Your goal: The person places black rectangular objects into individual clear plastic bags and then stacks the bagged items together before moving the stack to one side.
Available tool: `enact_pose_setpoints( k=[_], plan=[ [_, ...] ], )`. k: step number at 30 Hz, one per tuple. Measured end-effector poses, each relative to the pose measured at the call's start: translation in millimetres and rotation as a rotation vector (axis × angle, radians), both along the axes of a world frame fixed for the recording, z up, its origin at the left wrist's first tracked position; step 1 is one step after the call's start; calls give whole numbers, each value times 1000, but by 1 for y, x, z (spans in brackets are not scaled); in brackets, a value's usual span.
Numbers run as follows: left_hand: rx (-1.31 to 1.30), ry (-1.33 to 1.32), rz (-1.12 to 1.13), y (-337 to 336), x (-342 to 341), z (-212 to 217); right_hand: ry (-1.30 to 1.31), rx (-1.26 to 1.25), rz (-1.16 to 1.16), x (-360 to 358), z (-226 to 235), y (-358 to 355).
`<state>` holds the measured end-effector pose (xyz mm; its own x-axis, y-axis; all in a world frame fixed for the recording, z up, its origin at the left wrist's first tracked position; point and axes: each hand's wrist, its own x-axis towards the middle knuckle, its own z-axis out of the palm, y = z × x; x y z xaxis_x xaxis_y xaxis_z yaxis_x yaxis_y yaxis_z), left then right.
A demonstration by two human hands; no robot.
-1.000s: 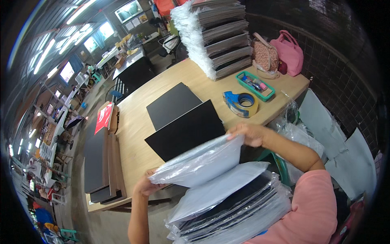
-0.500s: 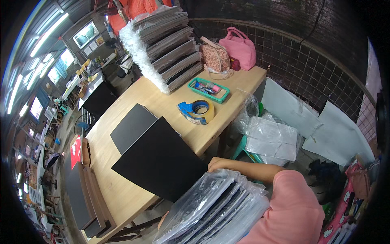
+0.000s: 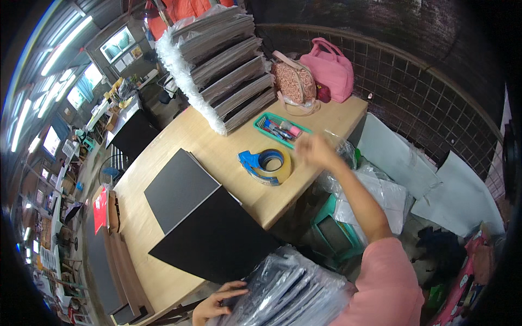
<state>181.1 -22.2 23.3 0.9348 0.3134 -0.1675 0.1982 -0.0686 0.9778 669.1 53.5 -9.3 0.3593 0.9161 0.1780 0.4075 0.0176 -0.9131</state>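
My left hand rests with spread fingers against the left edge of a stack of flat, dark items in clear plastic sleeves. The stack lies low in front of me and runs under my right sleeve. My right hand, its fingers smeared by motion, is over the table's right edge beside a green plastic basket. Pens and a pink-capped item lie in the basket. A blue tape dispenser with a roll of clear tape sits just left of that hand. Large black boards stand between the table and the stack.
A tall pile of plastic-wrapped flat items stands at the table's far side, near a patterned bag and a pink handbag. Below on the right are a green stool and a plastic-wrapped white bundle.
My right hand has left the top edge of the sleeved stack and moved up and away toward the green basket. My left hand now shows on the stack's left edge. The stack sits lower in view.
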Motion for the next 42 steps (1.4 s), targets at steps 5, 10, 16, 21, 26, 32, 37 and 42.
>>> enact_pose_setpoints(
  k=[5,10,16,21,26,32,37,42],
  plan=[
    [-147,36,-169,33,-3,-21,-667,118,-488,99,-6,210],
    [-142,49,-155,59,11,-16,-1096,-318,-472,143,-37,278],
    [-65,32,-122,50,9,-21,-728,83,-633,148,-5,292],
    [-88,90,-164,55,11,-10,-65,624,-539,180,62,272],
    [114,349,-10,42,-14,34,579,819,177,149,145,238],
    [967,-393,1219,22,2,115,314,583,549,-129,205,183],
    [1900,-20,1014,96,-21,131,88,480,690,-309,205,148],
    [262,-947,1417,161,-145,111,-295,572,758,-403,186,186]
  ],
)
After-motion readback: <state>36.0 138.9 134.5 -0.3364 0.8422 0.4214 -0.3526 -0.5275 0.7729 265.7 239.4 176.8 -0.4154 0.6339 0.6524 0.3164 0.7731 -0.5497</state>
